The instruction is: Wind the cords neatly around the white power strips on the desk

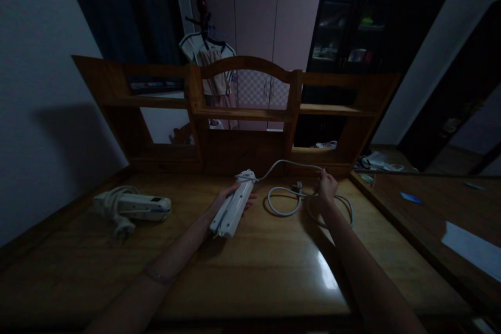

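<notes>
My left hand [227,197] is closed around a white power strip [236,207], which is tilted above the desk with its far end pointing away from me. A grey cord [277,162] leaves the strip's far end and runs right to my right hand [325,188], whose fingers pinch it. Below that hand the cord lies in loose loops on the wood, with its plug [299,186] resting near the middle. A second white power strip [144,206] sits at the left, its own cord wound around it and its plug end toward me.
The wooden desk [270,271] has a shelf unit [242,114] along its back. On the right, a lower wooden surface holds a white paper sheet [472,248] and a blue card [410,198]. A wall [58,130] borders the left side.
</notes>
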A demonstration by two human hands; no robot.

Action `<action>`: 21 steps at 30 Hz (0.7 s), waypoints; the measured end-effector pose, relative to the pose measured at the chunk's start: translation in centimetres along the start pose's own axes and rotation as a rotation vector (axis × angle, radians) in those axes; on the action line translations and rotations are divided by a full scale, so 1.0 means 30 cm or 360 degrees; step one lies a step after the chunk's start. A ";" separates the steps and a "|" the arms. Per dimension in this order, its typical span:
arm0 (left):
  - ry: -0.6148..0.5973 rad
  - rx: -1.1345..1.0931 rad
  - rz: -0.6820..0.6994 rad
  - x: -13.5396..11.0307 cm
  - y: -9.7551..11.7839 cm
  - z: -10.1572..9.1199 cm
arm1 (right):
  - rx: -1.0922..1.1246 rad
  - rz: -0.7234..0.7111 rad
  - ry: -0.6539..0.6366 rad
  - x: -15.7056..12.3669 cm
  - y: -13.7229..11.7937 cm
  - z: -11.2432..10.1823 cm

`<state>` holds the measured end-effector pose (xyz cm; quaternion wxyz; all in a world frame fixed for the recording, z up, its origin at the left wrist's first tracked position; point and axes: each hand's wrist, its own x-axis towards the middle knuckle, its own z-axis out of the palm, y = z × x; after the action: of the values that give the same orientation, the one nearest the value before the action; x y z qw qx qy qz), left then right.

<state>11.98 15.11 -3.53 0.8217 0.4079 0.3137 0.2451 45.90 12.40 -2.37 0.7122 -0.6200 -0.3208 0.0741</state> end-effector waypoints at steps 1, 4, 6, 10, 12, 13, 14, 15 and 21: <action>0.0005 0.0000 0.0026 -0.001 0.001 0.003 | 0.0009 0.0052 -0.0035 -0.002 0.020 0.003; -0.0013 0.0009 0.0031 -0.002 -0.005 0.009 | 0.0002 0.0106 -0.0108 -0.013 0.056 0.012; -0.0060 0.0029 -0.0029 -0.004 -0.012 0.011 | -0.0044 0.0054 -0.0118 -0.021 0.053 0.017; -0.0270 0.0130 -0.0150 -0.028 -0.018 0.038 | -0.0203 -0.0233 -0.0118 -0.061 -0.024 0.025; -0.0383 0.0188 -0.0171 -0.046 -0.018 0.063 | -0.0384 -0.0623 -0.0224 -0.106 -0.080 0.034; -0.0426 0.0218 -0.0172 -0.055 -0.018 0.075 | -0.0482 -0.0860 -0.0338 -0.133 -0.108 0.041; -0.0460 0.0246 -0.0168 -0.062 -0.018 0.086 | -0.0544 -0.1065 -0.0479 -0.162 -0.132 0.049; -0.0491 0.0273 -0.0168 -0.067 -0.017 0.093 | -0.0580 -0.1226 -0.0646 -0.190 -0.151 0.059; -0.0540 0.0368 -0.0150 -0.063 -0.009 0.074 | -0.0500 -0.1519 -0.1408 -0.296 -0.153 0.109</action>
<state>12.32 12.57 -2.11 0.8209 0.5199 0.2157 0.0965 35.82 9.66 -1.25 0.3696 -0.4175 -0.8286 -0.0494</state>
